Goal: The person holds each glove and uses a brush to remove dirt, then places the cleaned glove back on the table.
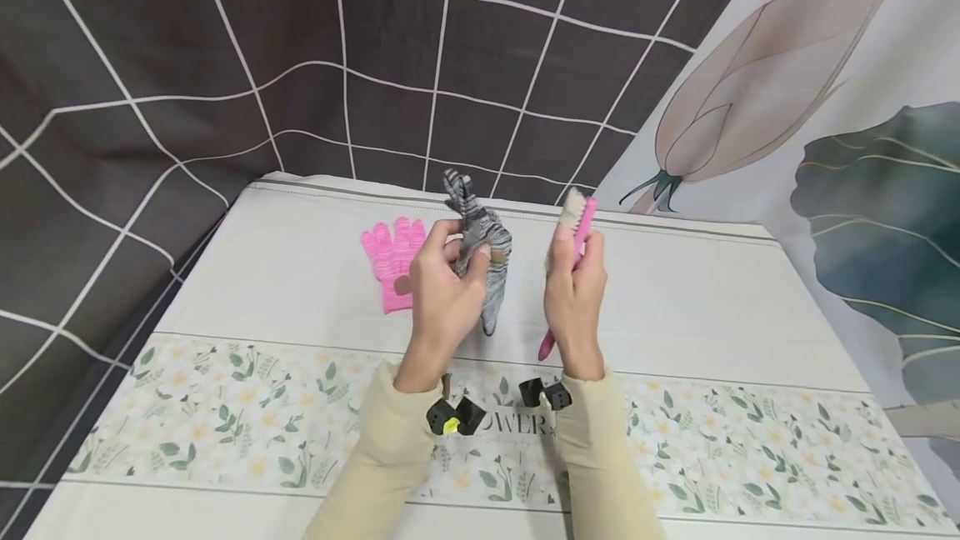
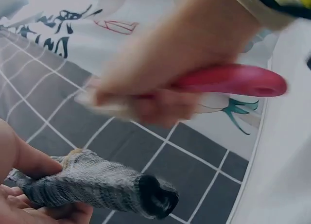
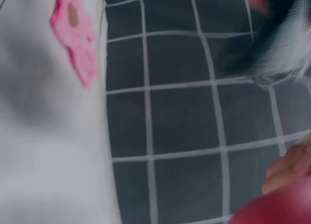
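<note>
Above the table, my left hand (image 1: pixel 447 294) grips a grey-and-black striped knit glove (image 1: pixel 497 288), thumb on the near side over a tan patch. The glove is bunched, with fingers sticking up at its top. To its right, my right hand (image 1: pixel 576 298) holds a brush (image 1: pixel 585 223) with a pink handle and pale bristles pointing up. Brush and glove are apart. In the left wrist view the brush handle (image 2: pixel 238 80) is above the glove (image 2: pixel 107 185). In the right wrist view the glove (image 3: pixel 272 54) is blurred.
A pink knit glove (image 1: pixel 392 261) with a brown patch lies flat on the white table (image 1: pixel 675 298), left of my left hand. A floral printed band (image 1: pixel 247 407) crosses the table's near part. Behind hangs a dark curtain (image 1: pixel 390 40) with white grid lines.
</note>
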The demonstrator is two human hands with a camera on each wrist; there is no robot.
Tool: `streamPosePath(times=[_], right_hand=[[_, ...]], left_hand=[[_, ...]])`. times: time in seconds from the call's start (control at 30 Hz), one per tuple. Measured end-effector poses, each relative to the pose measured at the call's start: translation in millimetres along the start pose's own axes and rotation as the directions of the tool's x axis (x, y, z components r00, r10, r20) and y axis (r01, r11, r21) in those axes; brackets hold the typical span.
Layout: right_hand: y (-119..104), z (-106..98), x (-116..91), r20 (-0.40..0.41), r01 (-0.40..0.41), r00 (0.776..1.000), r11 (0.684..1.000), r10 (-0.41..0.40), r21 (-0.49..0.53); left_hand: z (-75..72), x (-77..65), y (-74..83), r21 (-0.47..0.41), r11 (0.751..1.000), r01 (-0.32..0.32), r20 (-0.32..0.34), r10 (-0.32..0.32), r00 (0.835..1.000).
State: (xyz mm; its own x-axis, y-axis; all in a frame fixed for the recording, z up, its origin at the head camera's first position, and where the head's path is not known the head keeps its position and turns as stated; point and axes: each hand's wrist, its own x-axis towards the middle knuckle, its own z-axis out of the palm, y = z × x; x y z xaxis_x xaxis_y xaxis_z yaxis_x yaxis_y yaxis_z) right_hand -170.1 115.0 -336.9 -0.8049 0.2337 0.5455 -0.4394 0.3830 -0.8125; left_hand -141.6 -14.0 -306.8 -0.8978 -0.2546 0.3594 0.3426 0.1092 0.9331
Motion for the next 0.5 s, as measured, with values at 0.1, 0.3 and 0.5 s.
streamPosePath(times=[0.1,0.3,0.5], right_hand=[[-13,9,-7,0.091,0.118,0.989,0.993,-0.118,0.005],[-13,26,-20,0.159,0.267,0.962,0.894,-0.223,-0.36],[20,14,-5,0.19,0.11,0.98,0.949,-0.055,-0.296]], left_hand=[[2.7,1.8,-3.8,0.035,0.999,-0.011,-0.002,0.011,1.0],[3.9,3.6,-7.0,-0.031,0.998,0.052,0.0,-0.052,0.999],[-0.5,0.4,0.8,0.003,0.999,0.04,-0.011,-0.04,0.999]])
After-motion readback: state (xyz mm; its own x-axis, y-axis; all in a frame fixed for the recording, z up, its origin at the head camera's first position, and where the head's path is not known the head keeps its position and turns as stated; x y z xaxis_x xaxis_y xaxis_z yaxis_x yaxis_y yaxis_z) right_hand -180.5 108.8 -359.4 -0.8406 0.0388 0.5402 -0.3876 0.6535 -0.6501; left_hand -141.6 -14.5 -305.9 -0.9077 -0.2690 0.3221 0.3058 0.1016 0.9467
